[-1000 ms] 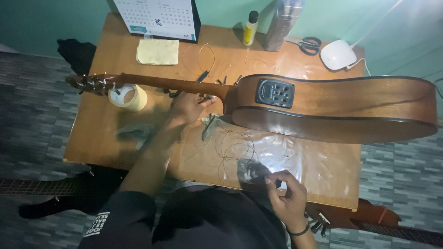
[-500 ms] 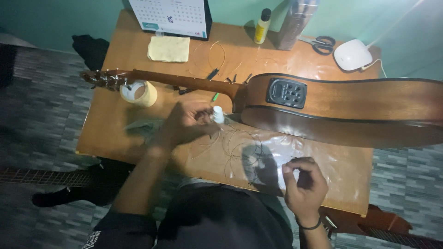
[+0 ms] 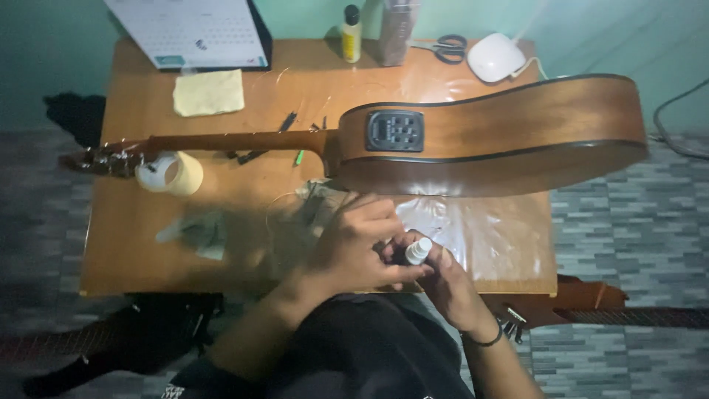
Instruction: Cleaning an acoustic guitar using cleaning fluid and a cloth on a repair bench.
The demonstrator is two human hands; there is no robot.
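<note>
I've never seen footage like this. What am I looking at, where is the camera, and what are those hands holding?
There is no machine here: the camera sits on a person's head and looks down at their own two bare hands. The left hand and right hand meet at the near edge of a wooden table, together holding a small bottle with a white cap. A brown guitar lies on its side across the table. Around it are a roll of tape, a yellow cloth, a yellow bottle, scissors, a calendar and a white device.
</note>
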